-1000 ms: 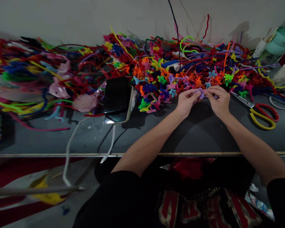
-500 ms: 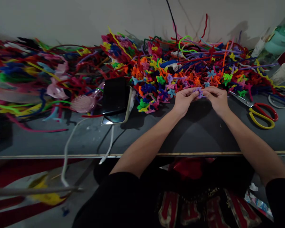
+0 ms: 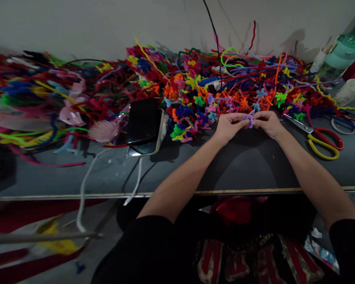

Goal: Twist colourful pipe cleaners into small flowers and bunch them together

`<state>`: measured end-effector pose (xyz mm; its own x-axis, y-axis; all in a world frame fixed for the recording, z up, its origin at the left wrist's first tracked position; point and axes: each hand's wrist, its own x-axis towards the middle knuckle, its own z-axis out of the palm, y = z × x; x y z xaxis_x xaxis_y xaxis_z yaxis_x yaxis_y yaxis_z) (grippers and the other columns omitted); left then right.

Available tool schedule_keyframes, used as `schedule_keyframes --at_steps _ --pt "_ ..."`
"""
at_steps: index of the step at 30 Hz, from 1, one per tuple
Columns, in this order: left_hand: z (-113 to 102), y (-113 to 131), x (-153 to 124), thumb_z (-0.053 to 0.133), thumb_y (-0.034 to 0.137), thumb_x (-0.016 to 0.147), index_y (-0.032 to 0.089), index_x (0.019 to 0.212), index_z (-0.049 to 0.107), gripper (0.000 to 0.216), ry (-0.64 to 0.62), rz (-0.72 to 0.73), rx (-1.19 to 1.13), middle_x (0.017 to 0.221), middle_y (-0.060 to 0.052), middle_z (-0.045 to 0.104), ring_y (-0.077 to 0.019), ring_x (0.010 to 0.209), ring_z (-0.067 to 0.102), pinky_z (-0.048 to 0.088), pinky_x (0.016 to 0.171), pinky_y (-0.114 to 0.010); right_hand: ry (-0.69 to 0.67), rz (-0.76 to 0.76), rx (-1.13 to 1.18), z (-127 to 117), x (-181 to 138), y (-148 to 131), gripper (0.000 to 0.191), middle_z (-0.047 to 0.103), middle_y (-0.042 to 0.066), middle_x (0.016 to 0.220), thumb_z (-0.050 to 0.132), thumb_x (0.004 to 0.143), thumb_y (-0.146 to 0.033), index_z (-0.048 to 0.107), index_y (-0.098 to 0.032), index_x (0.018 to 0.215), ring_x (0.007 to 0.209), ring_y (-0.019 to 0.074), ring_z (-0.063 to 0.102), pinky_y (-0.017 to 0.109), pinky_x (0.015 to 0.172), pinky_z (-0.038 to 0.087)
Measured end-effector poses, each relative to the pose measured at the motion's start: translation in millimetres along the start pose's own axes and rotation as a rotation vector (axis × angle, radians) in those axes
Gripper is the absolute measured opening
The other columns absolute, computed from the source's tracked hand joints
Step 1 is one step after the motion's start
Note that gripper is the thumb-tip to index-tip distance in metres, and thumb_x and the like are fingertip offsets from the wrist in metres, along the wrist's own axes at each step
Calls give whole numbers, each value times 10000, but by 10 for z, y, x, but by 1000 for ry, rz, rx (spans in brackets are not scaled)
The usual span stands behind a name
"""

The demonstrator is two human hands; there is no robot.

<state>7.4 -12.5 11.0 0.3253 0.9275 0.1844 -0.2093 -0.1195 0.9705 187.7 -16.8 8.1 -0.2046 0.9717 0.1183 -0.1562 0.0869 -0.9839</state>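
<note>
In the head view, just before the pipe-cleaner pile [image 3: 187, 112], left hand [image 3: 226, 127] and right hand [image 3: 269, 123] met at a purple pipe-cleaner piece [image 3: 250, 122], fingers of both pinching it. Probably a bending or twisting step; next move seemed to call for steady left, small right-hand turn. Open room: counter [image 3: 242, 169], down to its front edge. Pile crowded forward, scissors [image 3: 324, 143] right.
</note>
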Motion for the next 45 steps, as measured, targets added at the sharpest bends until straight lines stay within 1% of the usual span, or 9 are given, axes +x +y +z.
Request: schedule_keyframes --at_steps 8,13,16,19,25,28,31,38,45 --pt "-17 16 -38 848 399 659 129 880 778 356 8 65 101 840 -80 778 -171 739 729 623 753 -326 0 -7 -66 18 -34 -38 368 697 2 705 921 504 -399 742 -164 725 667 109 637 268 684 543" --pt "-23 5 -32 805 281 706 137 852 766 210 89 157 259 787 -54 769 -134 702 703 584 694 -250 57 -86 -190 102 -50 -9 380 638 -28 684 903 548 -413 698 -168 753 583 66 533 224 592 485" --pt "-32 -23 16 791 239 725 137 919 726 229 100 102 195 768 -26 753 -112 683 693 567 678 -225 102 -159 -192 126 -23 15 426 658 -10 818 820 662 -526 706 -195 904 598 61 516 214 562 469" --pt "-40 -35 57 824 238 708 148 1028 649 376 34 -29 56 664 24 708 -95 597 669 544 619 -207 110 -191 -169 114 -3 -12 479 666 2 899 744 726 -606 716 -237 1029 649 74 543 214 568 473" --pt "-45 12 50 890 333 642 138 950 593 470 -69 -190 -110 641 23 691 -98 586 671 540 618 -212 -14 -157 -228 92 -47 -129 385 698 40 878 800 678 -568 789 -216 833 726 111 579 244 606 473" --pt "-60 32 37 901 368 619 145 921 577 495 -127 -220 -121 611 33 673 -107 576 673 545 613 -222 -38 -123 -183 92 -64 -144 381 702 27 840 825 657 -545 802 -227 866 638 82 532 224 537 424" --pt "-82 56 26 920 398 571 162 841 550 516 -222 -258 -165 591 37 661 -127 588 684 561 622 -244 -127 -81 -102 79 -66 -124 381 688 9 766 830 662 -524 805 -224 895 562 53 489 202 484 374" --pt "-99 159 -1 928 400 545 183 693 436 558 -356 -291 -141 561 43 602 -108 544 645 556 591 -248 -229 -53 -13 34 -56 -29 304 686 1 711 842 668 -455 813 -218 857 507 45 499 191 436 362" --pt "-80 217 -15 933 392 523 200 645 339 636 -354 -264 -125 550 69 544 -82 518 609 527 549 -220 -152 -42 -23 94 -74 -16 330 668 6 648 850 635 -495 801 -193 758 479 44 476 187 411 333"
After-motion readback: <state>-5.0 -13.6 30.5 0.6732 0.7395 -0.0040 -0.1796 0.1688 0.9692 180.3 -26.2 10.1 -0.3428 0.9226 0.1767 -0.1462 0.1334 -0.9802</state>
